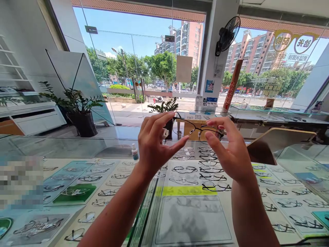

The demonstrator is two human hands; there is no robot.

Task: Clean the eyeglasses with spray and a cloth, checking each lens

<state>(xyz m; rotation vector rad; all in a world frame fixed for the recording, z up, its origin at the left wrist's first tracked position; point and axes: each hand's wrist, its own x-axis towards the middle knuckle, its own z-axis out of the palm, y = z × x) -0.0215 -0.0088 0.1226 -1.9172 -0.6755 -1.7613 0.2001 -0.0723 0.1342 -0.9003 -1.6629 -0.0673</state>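
Observation:
Both my hands are raised in front of me above a glass display counter (108, 147). They hold a thin dark-framed pair of glasses (196, 130) between them. My left hand (154, 142) pinches the left side of the frame with thumb and fingers. My right hand (227, 149) grips the right side, fingers curled round the rim. The lenses look clear and the frame is held level, facing away from me.
Under the counter glass lie several rows of spectacle frames (205, 171) on trays. A small white bottle (134, 152) and a tilted mirror (277, 144) stand on the counter. Potted plants (77, 106), a wall fan (227, 34) and glass shopfront lie beyond.

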